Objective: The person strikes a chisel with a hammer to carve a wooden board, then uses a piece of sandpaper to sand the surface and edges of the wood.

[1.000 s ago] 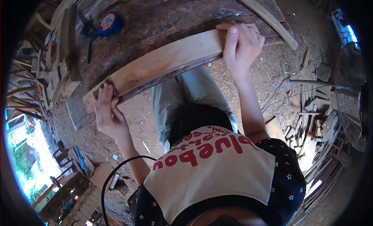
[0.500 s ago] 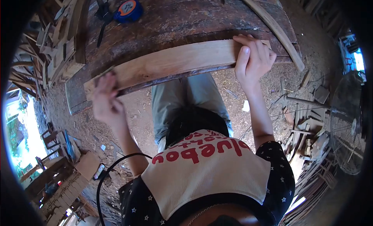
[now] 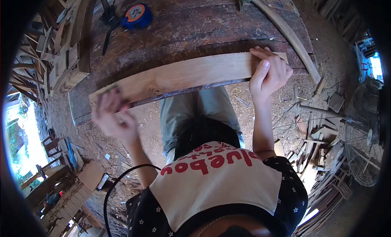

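A long, pale wooden board (image 3: 183,76) lies along the near edge of the dark, worn workbench (image 3: 183,25). My right hand (image 3: 271,72) is closed around the board's right end, thumb on top and fingers over the far edge. Over the left end, my left hand (image 3: 114,114) is smeared by motion, its fingers bent on the board's face. A thin, dark, greenish edge shows at those fingertips, too blurred to name.
A blue tape measure (image 3: 137,16) sits by a black clamp-like tool (image 3: 109,17) at the bench's far left. A hammer (image 3: 285,31) with a long wooden handle lies at right. Wood pieces (image 3: 67,61) are stacked left; a fan (image 3: 362,135) stands right.
My left hand stays at the board's left end, blurred in both frames, with its fingers slightly shifted. My right hand keeps its hold. The whole view has moved a little, so the bench appears lower.
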`<move>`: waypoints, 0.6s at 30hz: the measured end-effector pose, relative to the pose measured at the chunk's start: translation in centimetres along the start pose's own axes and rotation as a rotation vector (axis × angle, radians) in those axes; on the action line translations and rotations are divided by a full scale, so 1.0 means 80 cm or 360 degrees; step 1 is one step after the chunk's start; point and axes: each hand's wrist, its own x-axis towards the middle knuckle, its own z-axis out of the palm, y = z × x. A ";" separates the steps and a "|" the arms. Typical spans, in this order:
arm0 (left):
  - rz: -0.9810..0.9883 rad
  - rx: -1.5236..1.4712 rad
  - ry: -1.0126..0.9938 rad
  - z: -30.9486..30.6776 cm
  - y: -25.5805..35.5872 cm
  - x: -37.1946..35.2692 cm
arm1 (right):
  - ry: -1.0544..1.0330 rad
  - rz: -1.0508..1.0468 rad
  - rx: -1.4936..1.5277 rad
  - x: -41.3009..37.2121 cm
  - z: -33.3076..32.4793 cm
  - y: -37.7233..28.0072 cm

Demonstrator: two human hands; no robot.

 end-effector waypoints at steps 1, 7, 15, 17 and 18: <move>0.0023 0.0239 0.0032 -0.014 -0.017 0.003 | 0.0003 0.0008 0.0006 0.000 0.001 0.000; 0.0018 -0.0194 -0.0222 0.042 0.117 0.012 | -0.0019 0.0070 -0.0005 0.000 -0.002 -0.006; -0.0078 0.0160 -0.0195 -0.006 0.003 -0.001 | 0.0004 0.0042 0.0029 0.001 0.000 -0.003; -0.0097 0.0473 -0.0135 -0.022 -0.019 0.001 | 0.0005 0.0064 0.0032 0.001 -0.001 -0.004; -0.0016 0.0305 -0.0097 -0.022 -0.016 0.005 | -0.0006 0.0073 0.0027 0.000 -0.001 -0.005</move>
